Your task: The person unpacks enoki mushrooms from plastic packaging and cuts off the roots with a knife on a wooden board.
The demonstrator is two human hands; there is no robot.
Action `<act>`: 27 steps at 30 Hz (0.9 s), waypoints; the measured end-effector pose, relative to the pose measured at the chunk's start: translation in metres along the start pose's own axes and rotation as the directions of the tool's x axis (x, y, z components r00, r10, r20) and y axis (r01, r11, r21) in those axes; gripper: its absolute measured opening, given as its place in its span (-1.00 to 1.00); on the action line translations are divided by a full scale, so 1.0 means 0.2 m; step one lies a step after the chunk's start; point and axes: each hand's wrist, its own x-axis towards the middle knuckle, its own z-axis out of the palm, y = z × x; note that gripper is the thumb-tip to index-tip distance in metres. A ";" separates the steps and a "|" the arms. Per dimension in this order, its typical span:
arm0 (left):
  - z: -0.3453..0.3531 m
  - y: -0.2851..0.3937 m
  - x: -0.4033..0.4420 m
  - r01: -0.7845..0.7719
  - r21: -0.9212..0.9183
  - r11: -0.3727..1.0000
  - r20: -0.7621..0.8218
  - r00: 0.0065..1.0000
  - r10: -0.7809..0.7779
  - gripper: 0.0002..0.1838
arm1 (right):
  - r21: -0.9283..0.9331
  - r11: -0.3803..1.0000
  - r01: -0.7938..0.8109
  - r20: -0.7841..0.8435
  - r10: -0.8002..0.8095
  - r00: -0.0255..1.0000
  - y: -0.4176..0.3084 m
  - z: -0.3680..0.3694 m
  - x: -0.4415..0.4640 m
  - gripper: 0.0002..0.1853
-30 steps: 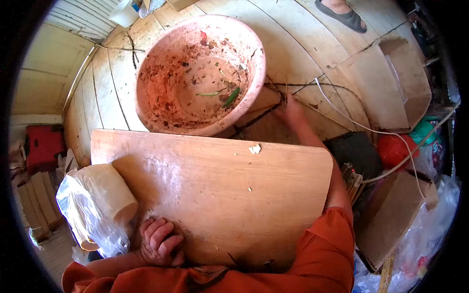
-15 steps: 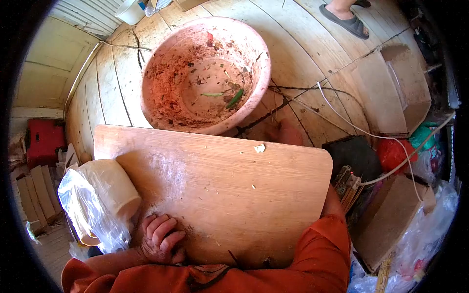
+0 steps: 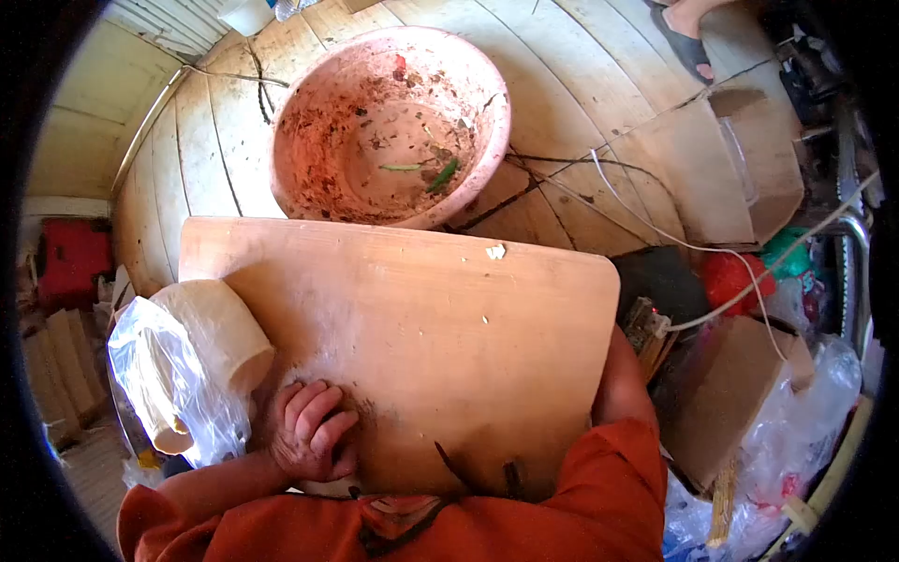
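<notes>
A wooden board (image 3: 449, 347) lies across my lap, with small pale crumbs on it and a larger whitish bit (image 3: 495, 252) near its far edge. On its lower left rests my left hand (image 3: 314, 431), fingers curled in and nothing visible in them. Just left of that hand is a beige roll (image 3: 225, 328), partly wrapped in a clear plastic bag (image 3: 154, 365). My right forearm (image 3: 626, 379) passes down beside the board's right edge; the board hides my right hand. Two dark narrow marks or pieces show near the board's close edge; I cannot tell which.
Beyond the board, a dirty pink basin (image 3: 496, 140) holds green and dark scraps. Cardboard boxes (image 3: 716, 403), a white cable (image 3: 655, 239), a red bag (image 3: 730, 281) and plastic bags crowd the right. Another person's sandalled foot (image 3: 688, 42) is at the upper right.
My right hand, earlier seen blurred beyond the board's far edge, is now out of sight below it. The view has shifted slightly. The other person's foot has moved. My left hand stays on the board.
</notes>
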 end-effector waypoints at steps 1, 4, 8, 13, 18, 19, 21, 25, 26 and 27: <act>0.00 0.00 0.00 -0.005 -0.011 1.000 -0.011 1.000 0.005 -0.37 | 0.038 0.999 0.003 -0.014 -0.003 1.000 0.05 -0.06 -0.04 -0.67; 0.01 -0.01 -0.03 -0.001 -0.024 1.000 0.013 1.000 0.002 -0.34 | 0.182 0.983 -0.008 -0.096 0.026 0.995 0.16 -0.28 -0.19 -0.66; 0.00 0.01 -0.05 0.011 -0.026 1.000 0.014 1.000 -0.010 -0.31 | 0.566 0.822 0.073 -0.300 0.123 0.946 0.12 -0.62 -0.52 -0.85; -0.05 0.06 -0.06 -0.005 -0.034 0.999 -0.062 0.998 0.003 -0.38 | 0.512 0.858 0.031 -0.377 0.192 0.906 0.00 -0.92 -0.95 -0.77; -0.13 0.04 -0.05 0.042 -0.253 0.967 0.006 0.999 -0.041 -0.38 | 0.771 0.635 0.054 -0.157 0.106 0.982 -0.58 -1.10 -1.59 -0.91; -0.19 0.08 -0.05 0.067 -0.303 0.951 0.033 0.998 -0.060 -0.38 | 0.772 0.631 0.078 -0.131 0.038 0.991 -0.69 -1.08 -1.69 -0.93; -0.32 0.18 -0.08 -0.069 -0.336 0.939 -0.150 0.988 0.019 -0.36 | 0.799 0.592 0.110 -0.104 -0.044 0.994 -0.89 -0.99 -1.85 -0.97; -0.51 0.44 -0.19 0.160 -0.981 0.109 0.147 0.982 -0.119 -0.34 | 0.919 0.394 0.029 0.040 -0.166 0.985 -1.28 -0.74 -2.08 -0.97; -0.59 0.47 -0.24 0.189 -0.982 -0.005 0.188 0.977 -0.096 -0.35 | 0.949 0.316 0.014 0.062 -0.228 0.972 -1.36 -0.66 -2.11 -0.96; -0.67 0.49 -0.29 0.213 -0.970 -0.120 0.223 0.972 -0.071 -0.36 | 0.954 0.300 0.020 0.047 -0.215 0.975 -1.42 -0.57 -2.13 -0.96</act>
